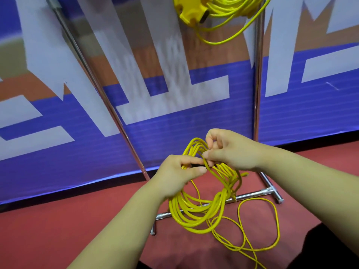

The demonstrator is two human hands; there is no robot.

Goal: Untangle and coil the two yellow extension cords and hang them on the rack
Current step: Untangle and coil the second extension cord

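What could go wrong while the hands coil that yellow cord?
The bundled yellow cord coil is gripped only by the left hand while the right hand pinches one strand, so loops could slip out and tangle. The loose thin yellow cord loops on the red floor lie right by the silver metal rack base bar, so they might snag there when pulled in.

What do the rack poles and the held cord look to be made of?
Rack poles: metal, probably chromed steel, given the mirror-like shine. Held cord: yellow jacket, likely plastic or rubber, smooth and slightly glossy, bending freely into loops.
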